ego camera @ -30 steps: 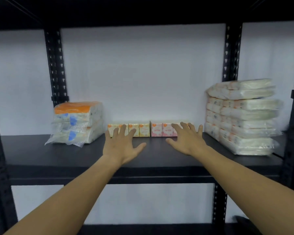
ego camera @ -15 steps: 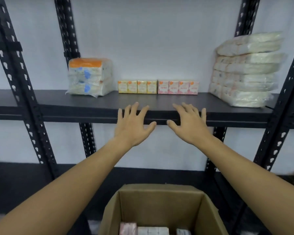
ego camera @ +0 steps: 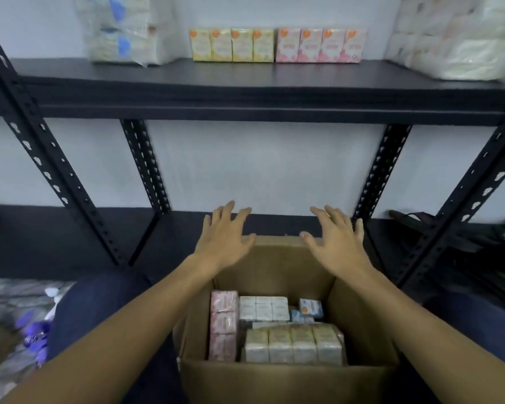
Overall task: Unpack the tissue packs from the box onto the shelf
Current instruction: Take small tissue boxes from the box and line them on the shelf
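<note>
An open cardboard box [ego camera: 277,383] stands below me with several tissue packs inside: pink ones [ego camera: 223,322] along the left, white ones [ego camera: 264,309] at the back, pale yellow ones [ego camera: 292,345] in front. My left hand [ego camera: 223,239] and my right hand [ego camera: 337,243] hover above the box's far rim, palms down, fingers spread, holding nothing. On the black shelf [ego camera: 245,83] above stands a row of yellow packs [ego camera: 231,45] and pink packs [ego camera: 320,45] against the wall.
A large wrapped tissue bundle [ego camera: 123,30] sits at the shelf's left and a stack of white packs [ego camera: 461,39] at its right. Black slotted uprights [ego camera: 41,147] frame the rack. A dark bag [ego camera: 464,243] lies on the lower level at right.
My view has dropped from the shelf to the box. Both hands have come down from the shelf edge to just above the box's far rim, still spread and holding nothing.
</note>
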{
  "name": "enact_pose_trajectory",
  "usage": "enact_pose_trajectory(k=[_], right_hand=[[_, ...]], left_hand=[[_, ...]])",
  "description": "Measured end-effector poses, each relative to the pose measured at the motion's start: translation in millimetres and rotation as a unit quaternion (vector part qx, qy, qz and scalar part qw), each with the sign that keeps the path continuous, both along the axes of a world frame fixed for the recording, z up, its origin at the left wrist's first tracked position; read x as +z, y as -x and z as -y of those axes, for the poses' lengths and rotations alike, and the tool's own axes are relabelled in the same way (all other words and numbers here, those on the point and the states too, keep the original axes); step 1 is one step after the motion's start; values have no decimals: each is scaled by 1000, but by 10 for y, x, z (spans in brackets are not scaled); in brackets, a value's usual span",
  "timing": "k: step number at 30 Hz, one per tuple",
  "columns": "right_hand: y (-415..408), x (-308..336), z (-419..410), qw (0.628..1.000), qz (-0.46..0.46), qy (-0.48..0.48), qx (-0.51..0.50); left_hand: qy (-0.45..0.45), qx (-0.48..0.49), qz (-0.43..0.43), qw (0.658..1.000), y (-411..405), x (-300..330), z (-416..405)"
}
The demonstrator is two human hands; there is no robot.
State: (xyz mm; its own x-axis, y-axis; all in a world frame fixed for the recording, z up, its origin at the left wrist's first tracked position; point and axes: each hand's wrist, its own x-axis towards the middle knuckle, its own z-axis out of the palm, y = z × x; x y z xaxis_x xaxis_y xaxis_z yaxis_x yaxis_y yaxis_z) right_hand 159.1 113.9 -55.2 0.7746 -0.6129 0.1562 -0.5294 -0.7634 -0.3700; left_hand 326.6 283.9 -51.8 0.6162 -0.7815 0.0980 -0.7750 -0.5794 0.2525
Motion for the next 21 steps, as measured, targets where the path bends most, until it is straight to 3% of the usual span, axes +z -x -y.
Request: enact_pose_trajectory(k=[8,13,21], right_hand=[[-9,-810,40,981,-152,-122,-14],[-23,-1147,125,933,-268,-240,-20],[-123,-1329,147,902,-311,-301,-6]], left_hand=[[-128,-36,-116,984,81,-802,12],[-236,-126,-202,942,344,-1250,149],[-318,-179,-304,880,408,-1576,300]])
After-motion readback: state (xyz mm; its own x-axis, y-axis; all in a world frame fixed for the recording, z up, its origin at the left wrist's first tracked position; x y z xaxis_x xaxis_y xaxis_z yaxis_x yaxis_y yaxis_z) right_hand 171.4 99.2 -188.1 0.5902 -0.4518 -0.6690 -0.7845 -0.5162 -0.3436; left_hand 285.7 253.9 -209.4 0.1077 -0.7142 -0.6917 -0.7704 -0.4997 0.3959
